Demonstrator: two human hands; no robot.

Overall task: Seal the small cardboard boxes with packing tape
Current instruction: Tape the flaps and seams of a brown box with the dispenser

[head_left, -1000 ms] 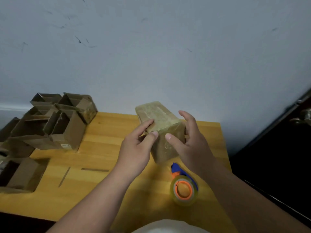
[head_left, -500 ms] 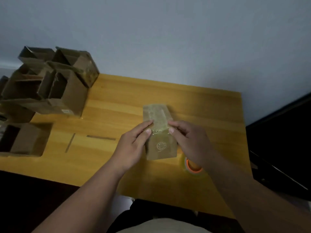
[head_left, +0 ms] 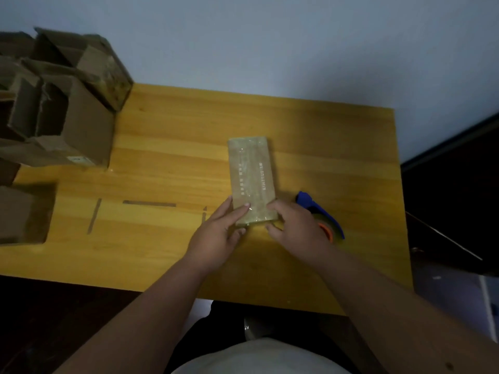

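Note:
A small cardboard box (head_left: 252, 174), wrapped in shiny clear tape, lies flat on the yellow wooden table (head_left: 172, 163) with its long side pointing away from me. My left hand (head_left: 218, 233) holds its near left corner, thumb on top. My right hand (head_left: 297, 225) grips the near right corner, fingers curled at the box's near edge. A tape dispenser (head_left: 321, 214), blue with an orange core, rests on the table just right of my right hand, partly hidden by it.
A heap of open, unsealed cardboard boxes (head_left: 62, 101) fills the table's far left corner. Another open box (head_left: 21, 214) sits at the left edge. Thin strips of tape (head_left: 148, 203) lie on the wood left of my hands. A dark doorway is at the right.
The box was held up tilted in the air, then came down and now lies flat on the table. My view has tipped downward. Both hands have slid to its near end.

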